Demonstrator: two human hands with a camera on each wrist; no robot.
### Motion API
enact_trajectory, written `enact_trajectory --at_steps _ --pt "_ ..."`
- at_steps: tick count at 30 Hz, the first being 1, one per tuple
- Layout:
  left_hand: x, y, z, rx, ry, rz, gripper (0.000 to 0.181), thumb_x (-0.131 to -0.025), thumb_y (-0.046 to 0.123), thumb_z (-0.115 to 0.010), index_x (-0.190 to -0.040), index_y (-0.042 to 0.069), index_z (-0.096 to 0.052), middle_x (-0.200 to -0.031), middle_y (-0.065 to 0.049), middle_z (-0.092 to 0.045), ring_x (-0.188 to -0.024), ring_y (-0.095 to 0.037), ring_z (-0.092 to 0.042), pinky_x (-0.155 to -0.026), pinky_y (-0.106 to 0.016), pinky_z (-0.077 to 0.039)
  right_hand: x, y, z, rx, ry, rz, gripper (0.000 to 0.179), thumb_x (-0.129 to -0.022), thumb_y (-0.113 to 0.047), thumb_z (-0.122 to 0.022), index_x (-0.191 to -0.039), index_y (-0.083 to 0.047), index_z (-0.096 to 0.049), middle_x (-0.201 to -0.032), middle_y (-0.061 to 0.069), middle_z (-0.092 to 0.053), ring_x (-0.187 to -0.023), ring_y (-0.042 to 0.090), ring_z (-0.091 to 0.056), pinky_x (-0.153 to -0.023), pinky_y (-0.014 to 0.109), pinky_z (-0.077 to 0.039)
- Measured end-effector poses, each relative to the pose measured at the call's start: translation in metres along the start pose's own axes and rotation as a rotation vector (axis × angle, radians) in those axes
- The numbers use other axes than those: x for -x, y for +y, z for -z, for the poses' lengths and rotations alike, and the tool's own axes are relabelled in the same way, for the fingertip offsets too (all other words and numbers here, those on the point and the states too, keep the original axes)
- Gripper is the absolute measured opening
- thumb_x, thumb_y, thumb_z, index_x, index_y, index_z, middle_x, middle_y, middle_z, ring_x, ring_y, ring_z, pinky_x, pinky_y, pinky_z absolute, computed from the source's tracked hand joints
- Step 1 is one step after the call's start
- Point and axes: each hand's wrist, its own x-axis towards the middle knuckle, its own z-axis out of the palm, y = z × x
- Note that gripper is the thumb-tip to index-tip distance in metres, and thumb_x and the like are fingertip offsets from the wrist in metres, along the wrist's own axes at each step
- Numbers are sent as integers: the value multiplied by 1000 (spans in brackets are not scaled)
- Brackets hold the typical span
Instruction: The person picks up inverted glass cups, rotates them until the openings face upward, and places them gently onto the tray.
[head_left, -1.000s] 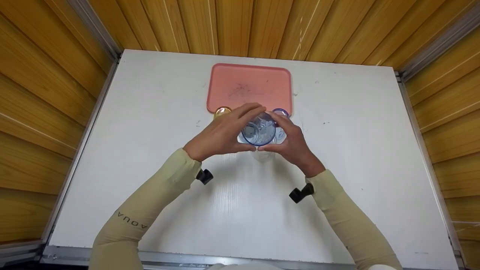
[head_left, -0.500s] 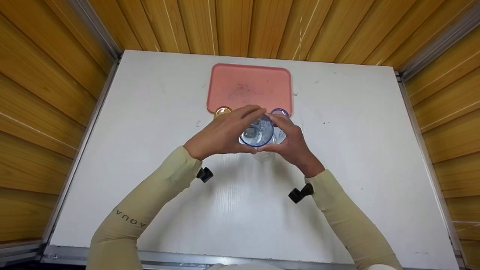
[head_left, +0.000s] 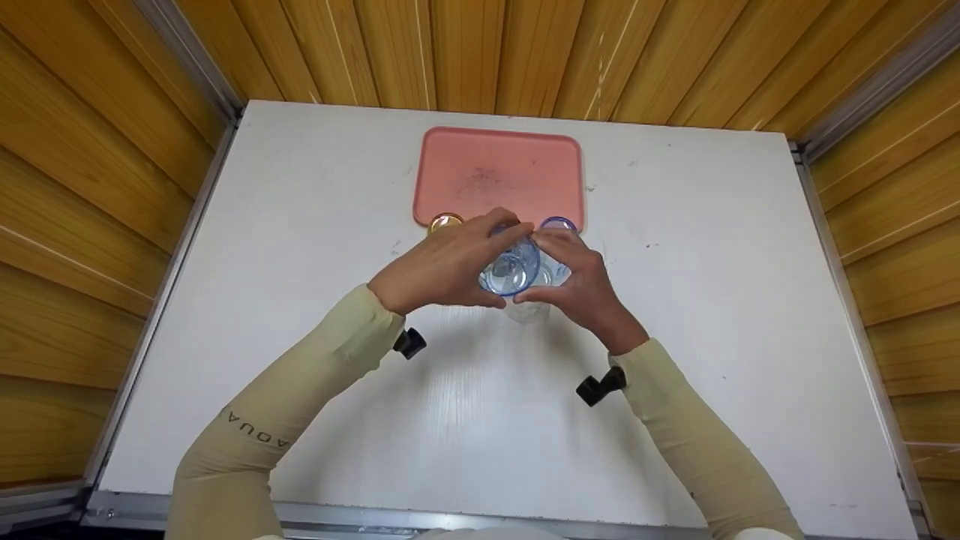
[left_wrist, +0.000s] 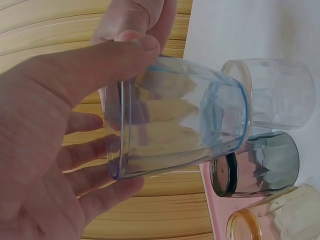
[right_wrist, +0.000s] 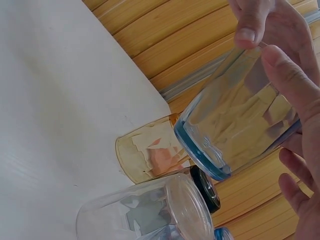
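The blue-tinted cup [left_wrist: 172, 120] is see-through, smooth and glossy, glass or clear plastic (the views don't settle which). The amber cup [right_wrist: 145, 150] and smoky cup [left_wrist: 275, 165] have a similar shine. The pink tray [head_left: 499, 161] looks like matt plastic, scuffed mid-surface. The white counter [head_left: 720, 315] has a soft sheen and metal edging [head_left: 337, 515]; the sleeves [head_left: 315, 375] are matt cloth.

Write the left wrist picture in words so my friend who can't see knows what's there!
A left hand and a right hand hold a blue-tinted tumbler, shown sideways. At the picture's right are a clear tumbler, a gray tumbler and an amber tumbler, near a pink tray.
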Motion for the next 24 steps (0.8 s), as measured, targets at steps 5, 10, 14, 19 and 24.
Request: enact_trajectory --at_steps 5,10,14,19,24 --pt "-1 -1 0 -28 -15 -9 98 -69 44 -85 -150 23 -34 -139 0 -47 -111 -13 -57 -94 -26 -53 -1 0 0 -5 16 26 76 -63 -26 -90 -132 -10 -60 -131 4 -63 -125 18 -51 -106 37 -46" --pt "-2 0 2 -18 -34 1 99 -68 41 -86 -150 25 -34 -137 -1 -46 -107 -14 -58 -91 -26 -54 -1 1 -1 -15 54 53 73 -63 -25 -89 -128 -8 -62 -128 5 -65 -123 17 -53 -106 27 -45" --pt "-2 0 4 -10 -52 9 96 -68 41 -86 -149 25 -37 -138 -1 -45 -108 -15 -58 -91 -27 -55 -1 2 -2 -38 91 91 68 -62 -22 -90 -123 -7 -64 -121 6 -69 -118 18 -55 -104 19 -45" --pt "-2 0 6 -22 -57 14 92 -68 42 -86 -146 25 -42 -137 -1 -45 -108 -16 -59 -91 -29 -55 -1 3 -3 -91 109 119 62 -63 -17 -89 -120 -6 -66 -118 7 -71 -115 20 -56 -102 18 -45" --pt "-2 -2 7 -46 -47 3 90 -67 43 -86 -144 23 -44 -135 -2 -47 -106 -16 -61 -93 -33 -54 -1 2 -3 -112 132 135 61 -61 -13 -90 -117 -6 -68 -113 8 -72 -114 23 -58 -102 19 -45"
